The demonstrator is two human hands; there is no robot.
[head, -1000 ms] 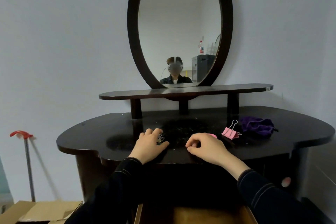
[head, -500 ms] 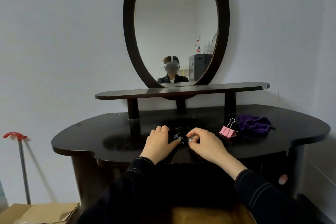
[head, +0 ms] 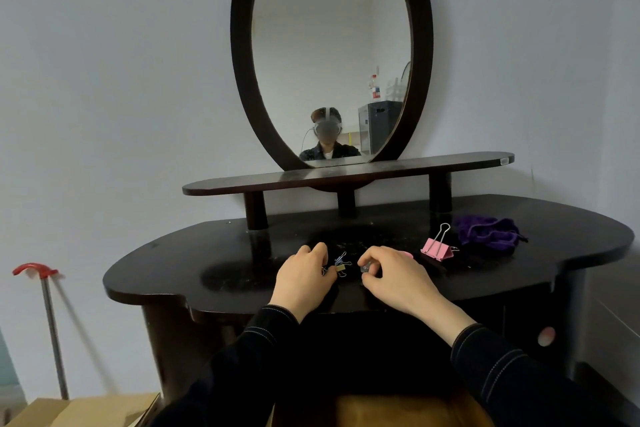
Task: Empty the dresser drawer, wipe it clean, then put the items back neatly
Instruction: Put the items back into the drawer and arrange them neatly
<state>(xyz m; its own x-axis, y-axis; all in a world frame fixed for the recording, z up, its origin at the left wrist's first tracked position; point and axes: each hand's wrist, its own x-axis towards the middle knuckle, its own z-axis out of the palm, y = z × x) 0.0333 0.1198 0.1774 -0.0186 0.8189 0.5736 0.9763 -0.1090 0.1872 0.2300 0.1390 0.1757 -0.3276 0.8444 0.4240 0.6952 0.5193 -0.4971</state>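
Emptying seems under way, wiping and restocking remain: left of the pink binder clip [head: 437, 250] on the surface [head: 207, 253], fingers of the right hand [head: 401, 279] pinch a small silvery item [head: 365, 268], those of the left hand [head: 303, 277] curl over small clips [head: 341, 266], grip unclear.

drawer [head: 408, 411]: cut by bottom edge | small clips [head: 341, 265]: partly under left hand [head: 303, 276] | item [head: 365, 268] pinched by right hand [head: 398, 276]: unclear

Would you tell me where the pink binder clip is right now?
In the head view, the pink binder clip lies on the dresser top, between the right hand and the purple pouch.
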